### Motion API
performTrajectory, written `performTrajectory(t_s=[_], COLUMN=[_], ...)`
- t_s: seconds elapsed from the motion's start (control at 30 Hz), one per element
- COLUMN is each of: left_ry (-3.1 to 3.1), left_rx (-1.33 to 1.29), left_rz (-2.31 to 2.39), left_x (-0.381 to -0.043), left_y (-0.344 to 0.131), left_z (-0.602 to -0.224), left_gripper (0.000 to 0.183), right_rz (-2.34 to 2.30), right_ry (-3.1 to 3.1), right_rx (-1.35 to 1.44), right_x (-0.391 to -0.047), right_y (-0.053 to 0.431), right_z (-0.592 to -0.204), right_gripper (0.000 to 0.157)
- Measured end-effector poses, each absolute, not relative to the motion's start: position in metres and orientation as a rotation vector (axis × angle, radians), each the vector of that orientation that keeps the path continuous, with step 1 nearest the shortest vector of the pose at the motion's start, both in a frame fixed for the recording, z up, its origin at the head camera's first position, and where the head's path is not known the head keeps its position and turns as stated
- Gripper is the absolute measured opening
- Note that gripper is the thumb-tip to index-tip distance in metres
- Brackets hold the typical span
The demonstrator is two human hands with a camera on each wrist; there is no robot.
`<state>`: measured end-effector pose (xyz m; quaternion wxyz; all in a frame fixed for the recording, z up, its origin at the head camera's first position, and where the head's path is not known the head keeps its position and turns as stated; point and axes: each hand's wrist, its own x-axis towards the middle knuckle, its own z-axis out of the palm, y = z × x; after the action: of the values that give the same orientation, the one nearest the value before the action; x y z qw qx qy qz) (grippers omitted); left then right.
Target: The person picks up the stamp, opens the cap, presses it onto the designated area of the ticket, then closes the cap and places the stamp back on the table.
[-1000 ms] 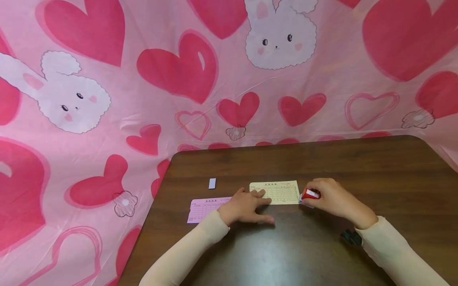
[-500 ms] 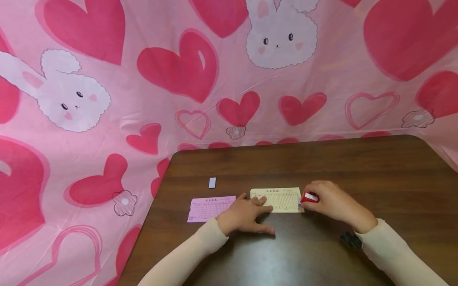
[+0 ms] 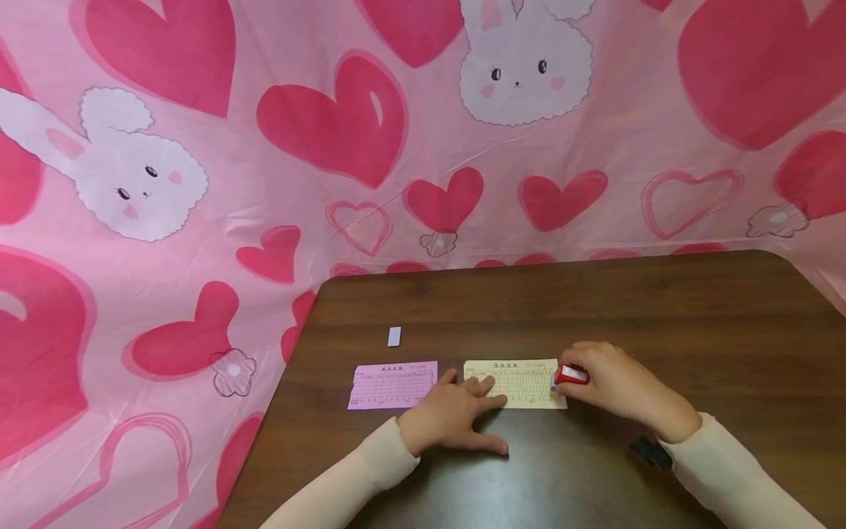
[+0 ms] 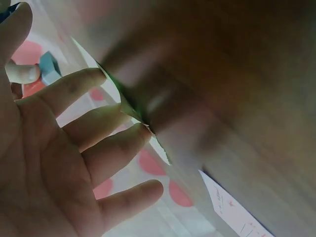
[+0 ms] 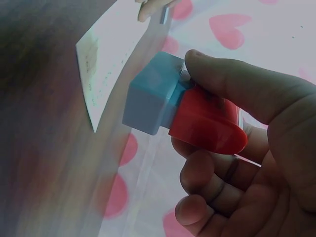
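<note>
A yellow printed slip [image 3: 525, 382] lies on the table in the head view. My left hand [image 3: 456, 411] rests its spread fingers on the slip's left part. In the left wrist view those fingers [image 4: 116, 150] look straight, with the slip's edge at their tips. My right hand [image 3: 617, 389] pinches a red stamp [image 3: 571, 375] with a light blue-grey block at its end, by the slip's right edge. The right wrist view shows thumb and fingers gripping the stamp's red body [image 5: 207, 121], the block [image 5: 150, 98] pointing away from the palm. Whether it touches the slip I cannot tell.
A pink printed slip [image 3: 390, 386] lies to the left of my left hand. Farther back is a small white rectangular piece [image 3: 394, 336]. A dark object [image 3: 651, 452] shows beside my right wrist. The brown table [image 3: 595, 301] ends at a pink heart-patterned cloth [image 3: 370, 162].
The yellow slip has slid nearer to me, with my left hand moving along on it. My right hand, still holding the stamp, has also come slightly nearer. The pink slip now shows more fully.
</note>
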<state>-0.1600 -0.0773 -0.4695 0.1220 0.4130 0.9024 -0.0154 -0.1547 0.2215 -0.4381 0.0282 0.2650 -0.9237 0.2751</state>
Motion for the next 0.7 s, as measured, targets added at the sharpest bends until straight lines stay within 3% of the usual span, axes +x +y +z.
performTrajectory(t_s=[0.7], left_ry=[2.63], left_rx=[1.233], left_rz=[-0.086], left_x=[-0.134], left_y=[-0.081], left_z=[-0.468], left_gripper=[0.084], right_rz=[0.847], right_ry=[-2.918], right_rx=[0.978], right_x=[-0.134], right_y=[0.211], right_z=[-0.462], right_gripper=[0.024])
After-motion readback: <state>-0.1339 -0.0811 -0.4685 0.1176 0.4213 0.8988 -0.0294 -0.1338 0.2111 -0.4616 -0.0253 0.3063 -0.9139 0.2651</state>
